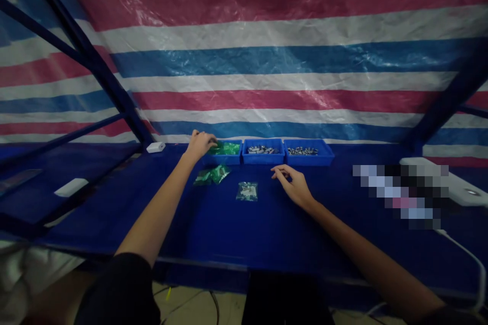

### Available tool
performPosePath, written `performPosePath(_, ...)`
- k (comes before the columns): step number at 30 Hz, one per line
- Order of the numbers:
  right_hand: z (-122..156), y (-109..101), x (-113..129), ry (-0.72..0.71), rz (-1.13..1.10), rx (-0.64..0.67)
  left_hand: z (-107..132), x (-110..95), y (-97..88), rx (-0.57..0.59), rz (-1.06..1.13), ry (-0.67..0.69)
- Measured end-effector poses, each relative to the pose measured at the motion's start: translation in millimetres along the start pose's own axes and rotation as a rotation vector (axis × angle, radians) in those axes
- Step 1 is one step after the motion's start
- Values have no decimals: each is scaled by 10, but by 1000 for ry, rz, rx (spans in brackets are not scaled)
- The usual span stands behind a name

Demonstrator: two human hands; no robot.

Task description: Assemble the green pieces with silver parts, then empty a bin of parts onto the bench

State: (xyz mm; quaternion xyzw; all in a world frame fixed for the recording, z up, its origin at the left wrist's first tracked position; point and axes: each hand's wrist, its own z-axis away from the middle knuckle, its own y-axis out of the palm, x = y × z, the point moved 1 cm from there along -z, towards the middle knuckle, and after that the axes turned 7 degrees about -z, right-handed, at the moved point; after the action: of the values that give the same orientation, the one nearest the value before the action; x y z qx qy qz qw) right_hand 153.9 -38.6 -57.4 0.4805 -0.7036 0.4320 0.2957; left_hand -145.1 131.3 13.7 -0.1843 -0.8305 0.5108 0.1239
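Note:
My left hand (201, 144) is at the left end of a blue bin (237, 158) of green plastic bags (227, 149). Its fingers curl down to the bags; whether one is pinched is hidden. Below that bin, more green bags (213, 174) with small parts inside lie on the blue table (229, 233). Between my hands rests a clear plastic bag (247, 191) of small pieces. My right hand (293, 184) hovers to its right, fingers loosely bent, a gap between thumb and forefinger and nothing visible in them.
Two more blue bins stand in the row: a middle bin (263, 160) and a right bin (323, 154), both holding small metal parts. White boxes (155, 147) sit left. A white device (453, 183) with a cable lies right, beside a blurred patch. Blue frame posts (114, 96) flank a striped sheet.

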Motion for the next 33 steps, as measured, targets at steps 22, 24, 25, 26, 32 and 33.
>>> performPosePath(22,-53,245,-9,77,-231,130,747,-1977,223,-230,861,-227)
performPosePath(24,-109,186,-6,126,-359,68,750,-1985,238,-216,906,-231)
performPosePath(25,-132,162,11,159,-419,46,751,-1969,223,-213,934,-235)
performPosePath(26,-151,146,32,199,-477,30,751,-1947,199,-210,976,-244)
performPosePath(32,-160,167,109,369,-726,67,745,-1898,79,-168,1179,-265)
performPosePath(33,-163,162,114,368,-713,73,743,-1908,74,-184,1149,-259)
